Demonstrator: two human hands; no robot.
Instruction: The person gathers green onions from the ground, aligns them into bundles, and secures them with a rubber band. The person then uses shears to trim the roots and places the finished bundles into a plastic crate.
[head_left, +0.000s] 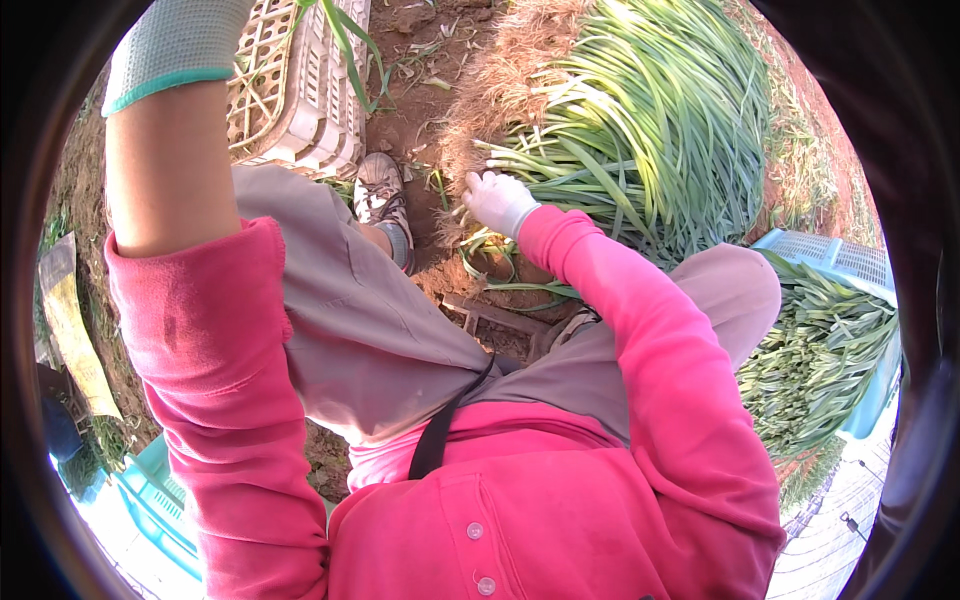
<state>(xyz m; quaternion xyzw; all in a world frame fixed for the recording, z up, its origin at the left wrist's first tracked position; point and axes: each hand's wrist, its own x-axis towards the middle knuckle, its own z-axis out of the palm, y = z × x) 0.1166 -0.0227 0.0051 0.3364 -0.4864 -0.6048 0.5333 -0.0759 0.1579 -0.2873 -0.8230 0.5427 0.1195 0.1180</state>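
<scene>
My left hand (184, 37), in a pale knit glove with a teal cuff, reaches up past the picture's top left edge. Its fingers are cut off, so its grip is hidden. Near it, long green leaves (345, 45) hang over a white plastic crate (322, 97). My right hand (499, 202), in a white glove, has its fingers curled at the root ends of a large heap of green allium plants (660, 142), like green garlic. Dry, brown roots (480, 112) face left and the leaves fan right. Whether the right fingers pinch a stalk is unclear.
A light blue plastic crate (825, 255) packed with cut greens (817, 367) stands beside my knee on the right. Another turquoise crate (154, 487) sits at lower left. A small wooden frame (487, 311) lies between my feet on bare soil (405, 142). A yellowish strip (75, 330) lies far left.
</scene>
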